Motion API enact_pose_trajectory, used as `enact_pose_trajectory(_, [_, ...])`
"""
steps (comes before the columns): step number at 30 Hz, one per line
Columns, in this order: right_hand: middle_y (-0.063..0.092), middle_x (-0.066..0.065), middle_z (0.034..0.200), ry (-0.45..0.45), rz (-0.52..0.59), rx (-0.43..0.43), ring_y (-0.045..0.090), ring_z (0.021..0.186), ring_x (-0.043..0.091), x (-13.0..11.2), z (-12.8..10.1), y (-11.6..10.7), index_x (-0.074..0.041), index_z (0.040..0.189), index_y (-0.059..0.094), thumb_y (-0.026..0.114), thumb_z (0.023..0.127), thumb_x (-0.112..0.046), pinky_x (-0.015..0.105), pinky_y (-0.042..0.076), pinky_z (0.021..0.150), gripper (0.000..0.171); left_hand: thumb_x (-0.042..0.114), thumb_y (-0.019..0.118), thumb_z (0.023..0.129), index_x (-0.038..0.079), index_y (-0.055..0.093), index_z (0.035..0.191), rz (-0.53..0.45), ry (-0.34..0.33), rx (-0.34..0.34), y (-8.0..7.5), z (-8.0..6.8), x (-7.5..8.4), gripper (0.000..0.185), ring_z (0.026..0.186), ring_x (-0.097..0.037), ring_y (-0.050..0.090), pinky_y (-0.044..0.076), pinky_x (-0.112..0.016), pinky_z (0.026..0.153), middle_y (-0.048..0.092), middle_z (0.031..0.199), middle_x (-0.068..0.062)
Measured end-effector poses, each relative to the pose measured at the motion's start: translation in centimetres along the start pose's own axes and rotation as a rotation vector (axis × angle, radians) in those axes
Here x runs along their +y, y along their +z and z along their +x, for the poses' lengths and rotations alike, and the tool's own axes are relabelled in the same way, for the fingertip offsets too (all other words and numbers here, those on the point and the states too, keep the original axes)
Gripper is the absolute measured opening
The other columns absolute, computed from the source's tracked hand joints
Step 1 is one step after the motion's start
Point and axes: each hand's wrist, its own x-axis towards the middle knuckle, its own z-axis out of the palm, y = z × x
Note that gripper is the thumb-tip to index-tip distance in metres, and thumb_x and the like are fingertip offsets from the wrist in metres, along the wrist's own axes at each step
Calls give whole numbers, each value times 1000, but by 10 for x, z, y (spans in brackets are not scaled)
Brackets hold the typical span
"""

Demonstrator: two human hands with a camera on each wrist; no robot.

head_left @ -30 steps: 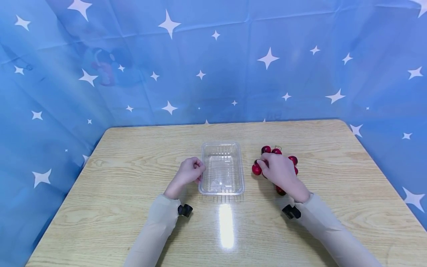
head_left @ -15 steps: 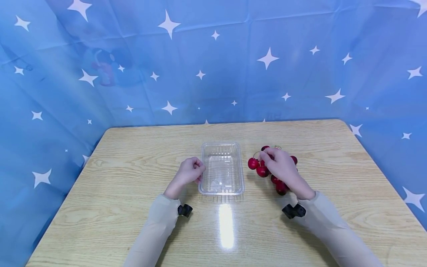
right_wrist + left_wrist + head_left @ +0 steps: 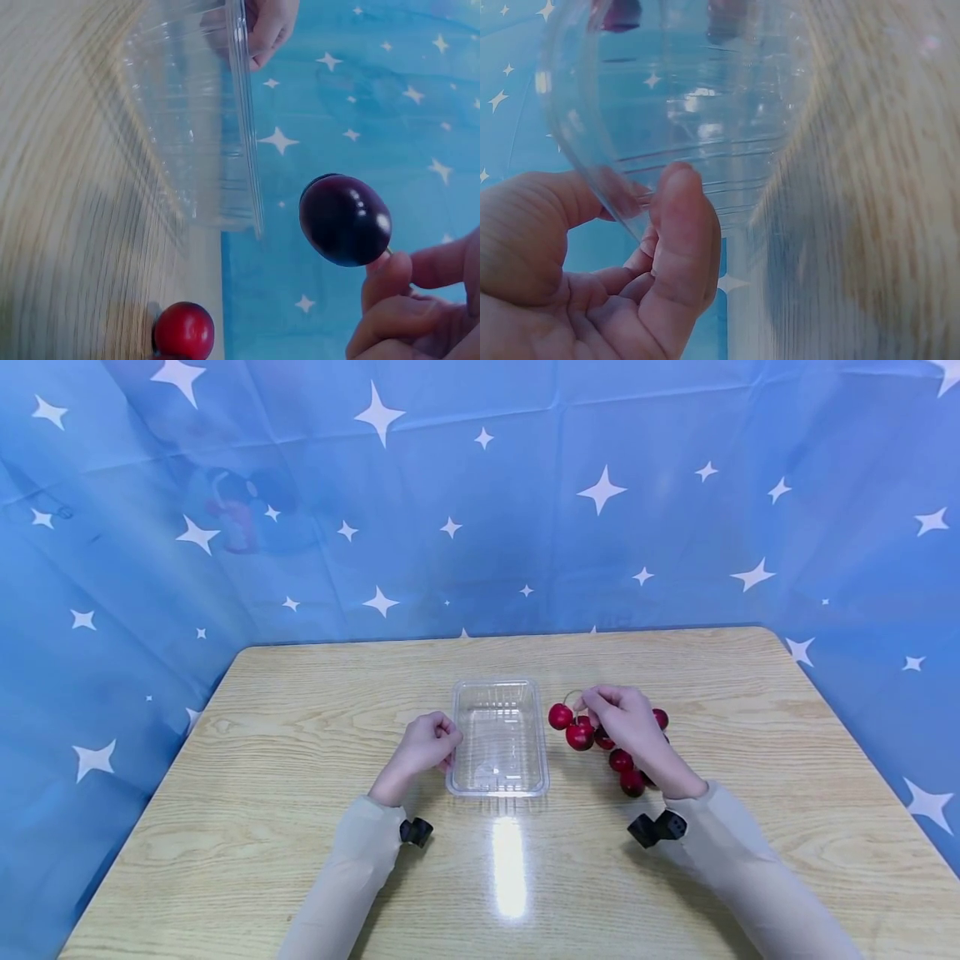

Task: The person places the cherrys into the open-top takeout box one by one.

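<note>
Sleeves are lying nearest to me, pale ones, each with a small black camera mount at the wrist, and glare is shining on the bench [image 3: 300,860] between them. My left hand [image 3: 423,747] is resting at the left side of the clear plastic tray [image 3: 498,739], with its fingers [image 3: 682,232] curling round the tray's rim and gripping it; the left wrist view is showing the thumb inside the wall and the rim running between thumb and fingers. That tray is sitting on the bench near the middle, holding nothing that I can see. My right hand [image 3: 626,727] is hovering just right of the tray, over the pile of red cherries [image 3: 626,768], and its fingers [image 3: 386,281] are pinching a stem, with a dark cherry [image 3: 345,220] hanging from it clear of the bench, close to the tray's right wall. Another red cherry [image 3: 184,330] is lying on the bench just beside it. More cherries are lying partly hidden under my right hand. Beyond the bench a blue curtain with white stars [image 3: 480,502] is hanging all round
</note>
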Motion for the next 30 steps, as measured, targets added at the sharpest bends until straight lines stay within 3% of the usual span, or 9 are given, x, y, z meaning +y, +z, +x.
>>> enact_pose_trajectory(13, [51, 7, 64, 57, 106, -8, 31, 45, 12, -7, 8, 6, -1, 100, 66, 44, 98, -25, 25, 27, 42, 33, 2, 54, 87, -1, 53, 82, 5, -8, -7, -1, -1, 2, 6, 43, -11, 53, 56, -35, 50, 53, 57, -5])
enact_pose_trajectory(20, [49, 4, 67, 103, 133, -11, 37, 51, 15, -13, 13, 10, -3, 103, 66, 44, 98, -27, 31, 36, 54, 33, 2, 54, 88, -1, 53, 83, 8, -7, -14, -1, -1, 2, 6, 44, -11, 53, 56, -35, 50, 53, 58, -5])
enact_pose_trajectory(30, [48, 1, 64, 102, 223, -26, 31, 46, 11, -16, 19, 18, 0, 104, 65, 44, 98, -21, 23, 27, 46, 31, 3, 54, 88, -1, 53, 84, 5, -6, -16, -2, -1, 3, 6, 44, -12, 53, 56, -35, 51, 53, 58, -5])
